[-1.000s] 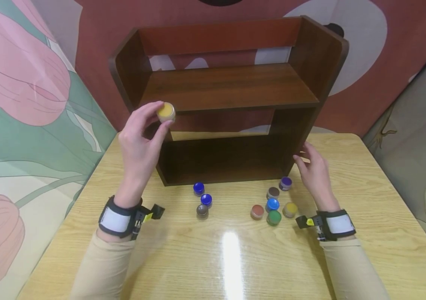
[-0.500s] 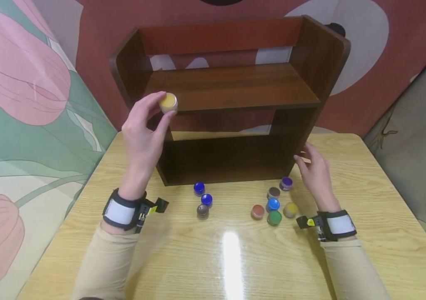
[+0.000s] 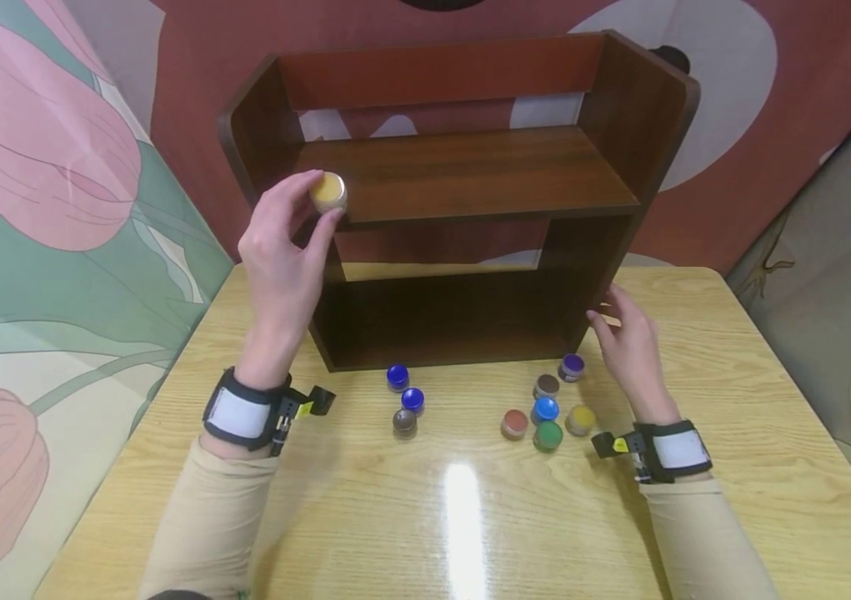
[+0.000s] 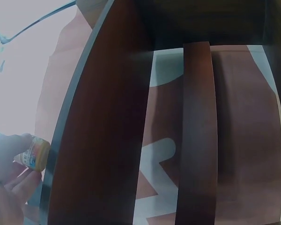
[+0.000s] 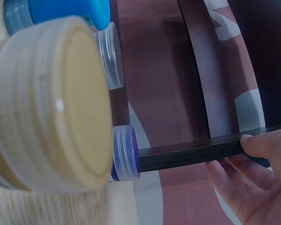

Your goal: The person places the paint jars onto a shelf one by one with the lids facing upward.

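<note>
My left hand (image 3: 278,237) pinches a small paint jar with a yellow lid (image 3: 329,192) between thumb and fingers. In the head view the jar overlaps the left front end of a dark wooden shelf unit's (image 3: 463,171) upper board. The left wrist view shows the held jar (image 4: 36,153) beside the left side panel (image 4: 98,122). My right hand (image 3: 629,346) is at the right side panel, low down. Its thumb lies on the panel's front edge (image 5: 196,152), with the fingers along the outer side, as the right wrist view shows.
Two blue-lidded jars (image 3: 397,377) and a dark grey one (image 3: 405,422) stand before the shelf at left. At right is a cluster with purple (image 3: 571,367), brown, red, light blue (image 3: 544,409), green (image 3: 548,436) and yellow (image 3: 580,420) lids. A patterned cloth backdrop hangs behind the table.
My left hand has raised the yellow-lidded jar from just below the upper board's front edge to the level of that board. The right hand has stayed at the side panel.
</note>
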`<state>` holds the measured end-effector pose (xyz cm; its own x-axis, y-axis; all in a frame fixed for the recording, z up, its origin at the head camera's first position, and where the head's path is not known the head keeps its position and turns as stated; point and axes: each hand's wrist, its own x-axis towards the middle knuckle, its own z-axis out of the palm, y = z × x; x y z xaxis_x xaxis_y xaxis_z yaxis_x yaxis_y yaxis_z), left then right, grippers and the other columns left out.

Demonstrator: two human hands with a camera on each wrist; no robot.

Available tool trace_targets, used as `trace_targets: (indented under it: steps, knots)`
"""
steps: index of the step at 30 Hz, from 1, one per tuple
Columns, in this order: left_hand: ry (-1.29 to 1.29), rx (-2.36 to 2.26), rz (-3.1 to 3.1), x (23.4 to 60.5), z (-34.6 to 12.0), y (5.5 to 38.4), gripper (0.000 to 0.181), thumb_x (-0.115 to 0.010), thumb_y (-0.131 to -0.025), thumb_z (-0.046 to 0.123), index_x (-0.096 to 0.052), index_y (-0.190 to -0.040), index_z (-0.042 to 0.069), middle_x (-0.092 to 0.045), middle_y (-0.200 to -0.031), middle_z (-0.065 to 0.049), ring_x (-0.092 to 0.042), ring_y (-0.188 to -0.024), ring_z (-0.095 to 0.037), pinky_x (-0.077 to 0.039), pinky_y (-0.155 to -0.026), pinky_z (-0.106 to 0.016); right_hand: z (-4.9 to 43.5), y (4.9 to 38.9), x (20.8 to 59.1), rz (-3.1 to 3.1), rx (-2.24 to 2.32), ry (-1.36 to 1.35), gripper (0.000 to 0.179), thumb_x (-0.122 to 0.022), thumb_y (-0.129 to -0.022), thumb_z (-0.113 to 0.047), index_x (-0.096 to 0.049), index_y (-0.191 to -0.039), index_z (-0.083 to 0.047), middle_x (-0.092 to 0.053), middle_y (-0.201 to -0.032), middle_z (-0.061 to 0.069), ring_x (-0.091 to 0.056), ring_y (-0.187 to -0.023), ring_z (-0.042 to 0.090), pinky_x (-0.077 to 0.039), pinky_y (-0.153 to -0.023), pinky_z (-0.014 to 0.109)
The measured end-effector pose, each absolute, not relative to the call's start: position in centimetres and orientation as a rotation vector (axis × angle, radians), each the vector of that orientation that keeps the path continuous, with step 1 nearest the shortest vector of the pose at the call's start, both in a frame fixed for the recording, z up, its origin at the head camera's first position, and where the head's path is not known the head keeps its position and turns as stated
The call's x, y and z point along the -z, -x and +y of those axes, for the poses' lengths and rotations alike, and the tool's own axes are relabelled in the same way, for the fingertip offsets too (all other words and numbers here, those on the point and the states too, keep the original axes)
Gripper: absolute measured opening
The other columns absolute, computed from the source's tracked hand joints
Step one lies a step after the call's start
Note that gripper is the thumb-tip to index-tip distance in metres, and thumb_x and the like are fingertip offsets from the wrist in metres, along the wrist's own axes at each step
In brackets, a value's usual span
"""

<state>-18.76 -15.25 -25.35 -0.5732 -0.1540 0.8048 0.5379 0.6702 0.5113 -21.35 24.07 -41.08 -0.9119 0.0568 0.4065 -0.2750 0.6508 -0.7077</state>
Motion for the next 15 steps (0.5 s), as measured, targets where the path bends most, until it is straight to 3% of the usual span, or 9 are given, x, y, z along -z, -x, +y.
trace_targets:
  steps: [15]
  knots:
    - [0.303, 0.858, -1.979, 24.94, -15.36, 19.8, 0.04, -0.069, -0.092, 0.022, -0.065, -0.127, 0.004, -0.066, -0.128, -0.012, -0.062, -0.119, -0.021, -0.057, -0.098, -0.032, 24.24, 21.27, 41.08, -2.466, -1.147, -0.197, 0.041, -0.057, -0.1, -0.009, -0.052, -0.141, -0.009, -0.063, -0.133, 0.021, -0.064, -0.116, 0.041, -0.057, -0.089, 0.055]
